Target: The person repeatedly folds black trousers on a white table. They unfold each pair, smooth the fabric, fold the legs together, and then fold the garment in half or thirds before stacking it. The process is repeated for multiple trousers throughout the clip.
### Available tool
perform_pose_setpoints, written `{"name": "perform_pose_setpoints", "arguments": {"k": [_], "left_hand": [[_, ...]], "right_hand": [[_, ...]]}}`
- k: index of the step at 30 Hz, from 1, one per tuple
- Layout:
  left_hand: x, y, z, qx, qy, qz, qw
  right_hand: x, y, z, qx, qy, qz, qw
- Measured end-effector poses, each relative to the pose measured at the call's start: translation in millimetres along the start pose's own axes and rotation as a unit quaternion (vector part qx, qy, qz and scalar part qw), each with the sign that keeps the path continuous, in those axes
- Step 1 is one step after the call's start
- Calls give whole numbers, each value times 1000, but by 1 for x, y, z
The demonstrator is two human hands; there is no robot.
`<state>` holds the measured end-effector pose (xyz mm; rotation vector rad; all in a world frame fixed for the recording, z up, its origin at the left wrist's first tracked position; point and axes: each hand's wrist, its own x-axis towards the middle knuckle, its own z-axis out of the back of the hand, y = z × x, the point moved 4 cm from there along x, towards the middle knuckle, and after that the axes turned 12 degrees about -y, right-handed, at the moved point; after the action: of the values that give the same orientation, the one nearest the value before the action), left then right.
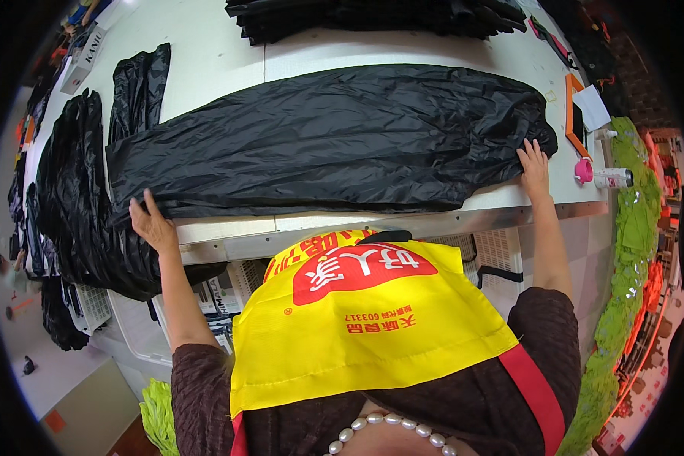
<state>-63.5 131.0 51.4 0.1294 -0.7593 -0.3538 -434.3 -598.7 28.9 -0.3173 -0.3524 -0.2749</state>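
A long black garment of thin, shiny, wrinkled cloth (319,144) lies stretched sideways across the white table, gathered and puckered at its right end. I cannot tell for certain what kind of garment it is. At its near left corner is my left hand (153,226), thumb and fingers apart, touching the edge of the cloth. My right hand (535,166) rests on the gathered right end with its fingers spread flat. Neither hand is closed round anything.
A pile of black garments (72,182) hangs over the table's left end; another black piece (139,91) lies behind it. At the back sits a black stack (380,17). An orange-framed tray (576,118), a bottle (614,178) and green bundles (637,197) are on the right. White crates (498,254) stand below.
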Motion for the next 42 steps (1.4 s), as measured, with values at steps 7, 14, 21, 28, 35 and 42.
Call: {"name": "perform_pose_setpoints", "arguments": {"k": [7,14,21,28,35,42], "left_hand": [[33,57,-40,-188,331,-43,924],[71,49,-83,-14,267,-54,962],[38,25,-109,-32,154,-10,987],[69,37,-99,-68,258,-139,954],[105,99,-88,77,360,-132,920],[97,194,-114,-75,333,-7,940]], "right_hand": [[0,-75,3,208,270,-58,938],[48,-55,8,113,251,-124,953],[36,-27,-3,41,351,-192,915],[-7,-12,27,-19,213,-107,971],[30,41,28,-124,202,-336,911],[13,103,-47,-58,157,-357,919]]}}
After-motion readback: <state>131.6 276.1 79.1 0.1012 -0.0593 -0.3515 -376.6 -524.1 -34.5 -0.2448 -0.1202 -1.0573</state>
